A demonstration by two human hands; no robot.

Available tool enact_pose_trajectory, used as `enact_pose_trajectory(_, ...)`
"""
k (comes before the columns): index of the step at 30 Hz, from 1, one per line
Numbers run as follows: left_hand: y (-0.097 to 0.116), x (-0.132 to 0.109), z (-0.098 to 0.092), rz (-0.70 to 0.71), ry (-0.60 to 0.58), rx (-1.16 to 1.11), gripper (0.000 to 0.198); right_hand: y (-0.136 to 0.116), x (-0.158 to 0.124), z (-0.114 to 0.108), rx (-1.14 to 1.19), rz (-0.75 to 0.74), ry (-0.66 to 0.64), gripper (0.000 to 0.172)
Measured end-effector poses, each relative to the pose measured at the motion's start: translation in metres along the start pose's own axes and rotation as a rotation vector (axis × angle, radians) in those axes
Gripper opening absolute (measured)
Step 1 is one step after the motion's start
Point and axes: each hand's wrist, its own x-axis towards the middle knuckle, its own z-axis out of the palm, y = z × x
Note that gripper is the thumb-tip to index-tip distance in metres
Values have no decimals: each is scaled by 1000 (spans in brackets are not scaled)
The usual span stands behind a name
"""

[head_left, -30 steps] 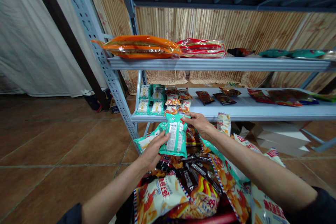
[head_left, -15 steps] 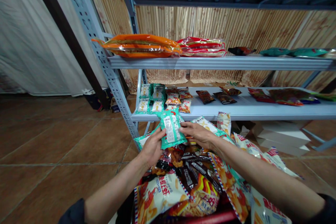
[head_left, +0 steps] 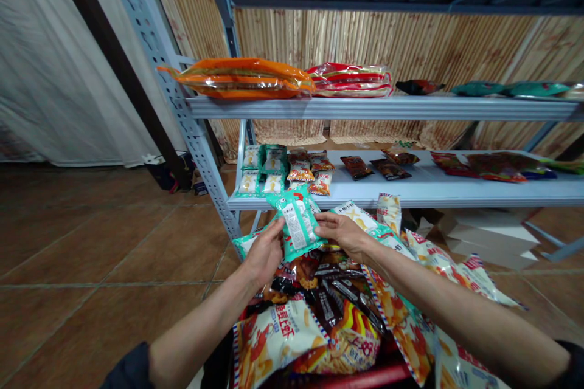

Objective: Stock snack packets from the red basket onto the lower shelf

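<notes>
A teal snack bag (head_left: 297, 230) with a white label panel faces me, held up between both hands. My left hand (head_left: 265, 253) pinches its left edge, thumb on the front. At its right edge, my right hand (head_left: 343, 232) grips with thumb and fingers closed. Below the hands lies a heap of snack bags: a white-and-orange bag (head_left: 280, 337) in front, dark brown bags (head_left: 326, 298) in the middle, and a teal-and-white bag (head_left: 360, 219) behind my right hand. The container under the heap is mostly hidden; a red bar (head_left: 369, 378) shows at the bottom.
A blue-grey metal shelf (head_left: 401, 202) stands ahead. On its lower board, small teal bags (head_left: 274, 184) and orange-white bags (head_left: 320, 182) stand at the left, with brown packets (head_left: 356, 167) beyond. Large orange bags (head_left: 246, 79) lie above. White cartons (head_left: 488, 234) sit underneath at the right.
The teal bag has tilted slightly, its top leaning to the left. Both hands keep hold of it and have barely moved.
</notes>
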Motion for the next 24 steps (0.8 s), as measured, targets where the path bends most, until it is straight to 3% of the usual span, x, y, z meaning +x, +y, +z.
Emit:
enact_pose_trajectory(6, -3, 2, -1, -5, 75, 6, 27, 4, 0, -1, -16, -23, 29, 45)
enact_pose_trajectory(12, -1, 2, 0, -33, 75, 20, 33, 5, 2, -2, -54, -27, 93, 46)
enact_pose_trajectory(24, -2, 3, 1, -8, 120, 24, 27, 4, -1, -1, -25, -29, 81, 41)
